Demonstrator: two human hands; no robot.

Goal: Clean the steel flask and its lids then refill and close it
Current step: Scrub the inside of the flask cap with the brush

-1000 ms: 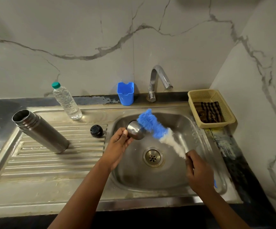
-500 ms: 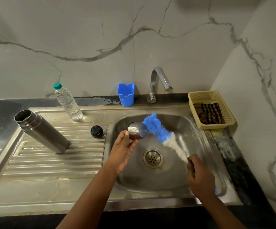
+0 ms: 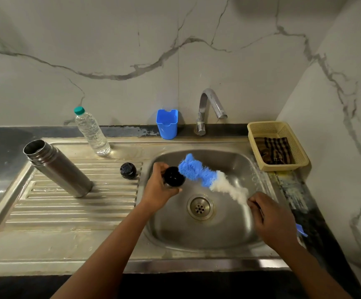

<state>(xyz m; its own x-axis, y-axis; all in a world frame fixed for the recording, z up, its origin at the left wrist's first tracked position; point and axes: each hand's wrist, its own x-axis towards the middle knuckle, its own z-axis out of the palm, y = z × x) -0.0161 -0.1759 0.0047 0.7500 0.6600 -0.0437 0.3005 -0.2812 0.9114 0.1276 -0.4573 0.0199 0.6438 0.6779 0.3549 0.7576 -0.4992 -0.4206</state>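
Fingers of the left hand [image 3: 161, 188] curl round the cup lid [image 3: 173, 176] over the left side of the sink [image 3: 199, 238], the lid's dark open mouth turned toward the camera. Right hand [image 3: 272, 221] is clamped on the handle of the brush [image 3: 205, 175], whose blue end touches the lid's rim while its white part runs down toward the fist; a blue tip of the handle shows past the hand at the counter edge. Below the brush lies the drain [image 3: 200, 208].

On the ribbed drainboard [image 3: 67, 212] to the left, the steel flask [image 3: 56, 168] stands open, appearing tilted in the wide lens. The black stopper [image 3: 128, 170] sits on the drainboard just beside the sink's left rim, apart from the flask. A water bottle [image 3: 91, 132] with a green cap stands behind them. By the wall are a blue holder [image 3: 167, 124] and the tap [image 3: 209, 108]. Right of the sink, a yellow basket [image 3: 298, 152] holds a striped cloth [image 3: 274, 153].
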